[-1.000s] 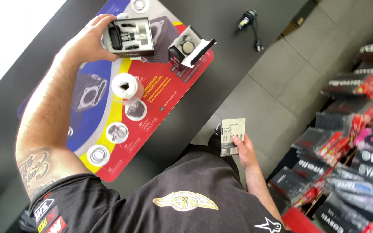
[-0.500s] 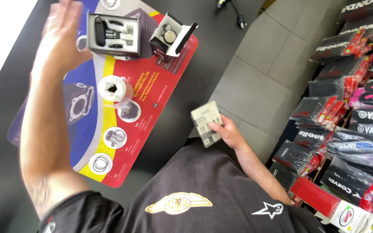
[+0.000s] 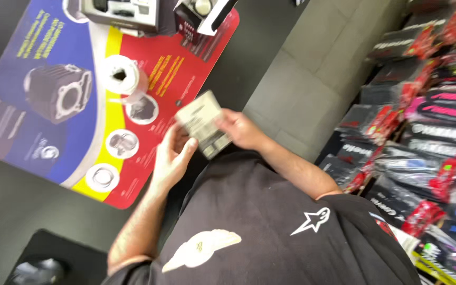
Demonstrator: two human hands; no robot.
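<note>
Holding a small grey packet [image 3: 203,124] in both hands above a black counter [image 3: 22,211].
Right hand [image 3: 241,129] fingers grip its edge; left hand [image 3: 172,158] fingers curl against it; a white tape roll [image 3: 122,76] sits on the printed mat [image 3: 38,100].

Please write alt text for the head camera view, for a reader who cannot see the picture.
Seen from above, a person holds a small flat packet in both hands, the right hand gripping one side and the left hand at the other. Beyond lies a blue, yellow and red poster mat with a white tape roll on a dark counter.
</note>
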